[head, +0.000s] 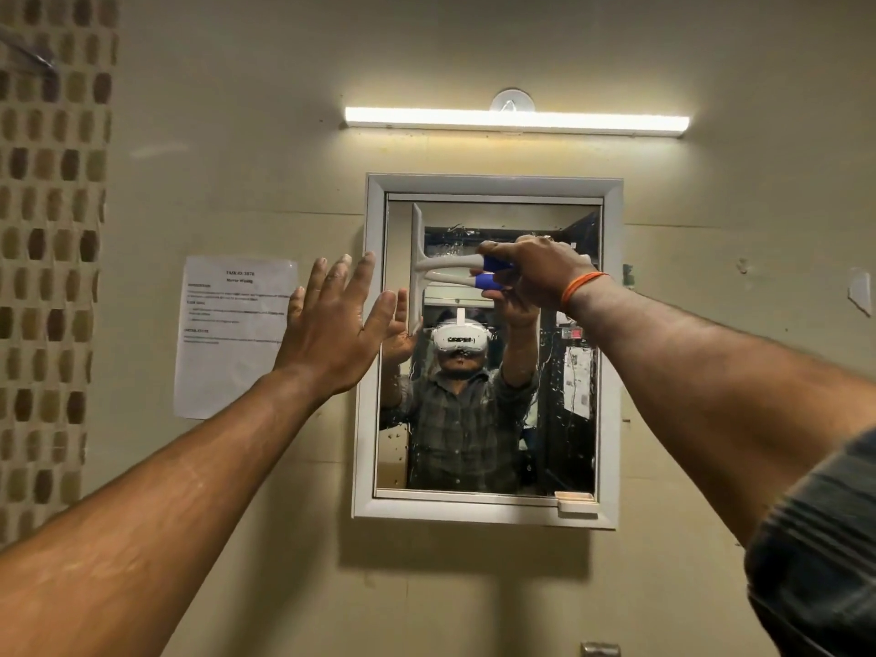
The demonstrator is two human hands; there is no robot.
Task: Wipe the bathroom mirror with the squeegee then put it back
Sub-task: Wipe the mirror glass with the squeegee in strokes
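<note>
My right hand [535, 272] is wrapped tight round the blue grip of the squeegee [438, 265], fingers curled over the top, thumb under. There's an orange band [580, 289] on that wrist. The squeegee's white handle runs out to the left from my fist & its blade stands upright, near the left edge of the mirror [488, 419], in the upper part of the glass. Blade looks pressed to the glass, w/ its reflection right next to it, but can't tell for sure if it's touching.

My left hand [332, 329] is up w/ palm toward the wall, fingers spread & straight, gripping nothing. Its fingertips overlap the white frame [367, 419] on the mirror's left side; can't tell if they touch it or just hang in front.

Glass below & right of the blade has droplets & streaks. Mirror sits in a white cabinet frame on a beige wall [711, 372]. Lit tube light [516, 120] is above it, a printed sheet [232, 334] is stuck to the wall on the left, & a mosaic tile strip [47, 277] is at far left.
</note>
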